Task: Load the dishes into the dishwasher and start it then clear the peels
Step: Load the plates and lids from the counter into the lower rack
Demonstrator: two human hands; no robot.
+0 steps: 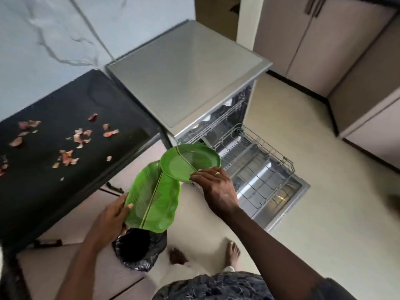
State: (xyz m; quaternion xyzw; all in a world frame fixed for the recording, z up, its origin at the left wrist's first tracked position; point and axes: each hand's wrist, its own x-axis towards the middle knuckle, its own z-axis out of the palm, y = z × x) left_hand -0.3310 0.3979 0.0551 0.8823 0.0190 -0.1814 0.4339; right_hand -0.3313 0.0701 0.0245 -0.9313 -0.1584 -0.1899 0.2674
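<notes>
Holding two dishes at frame centre, I pinch the round green plastic plate (190,162) by its near rim with my right hand (216,187), while my left hand (113,216) grips the edge of the leaf-shaped green plastic tray (158,191). Both seem light, stiff and likely slick; rim holds should serve toward the wire rack (259,161) of the open grey dishwasher (184,72), centre right.

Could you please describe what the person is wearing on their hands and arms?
Both hands are gloveless. The right hand has a ring on one finger; the left hand shows none. Both forearms are uncovered; what looks like a dark sleeve begins at the right upper arm.
</notes>
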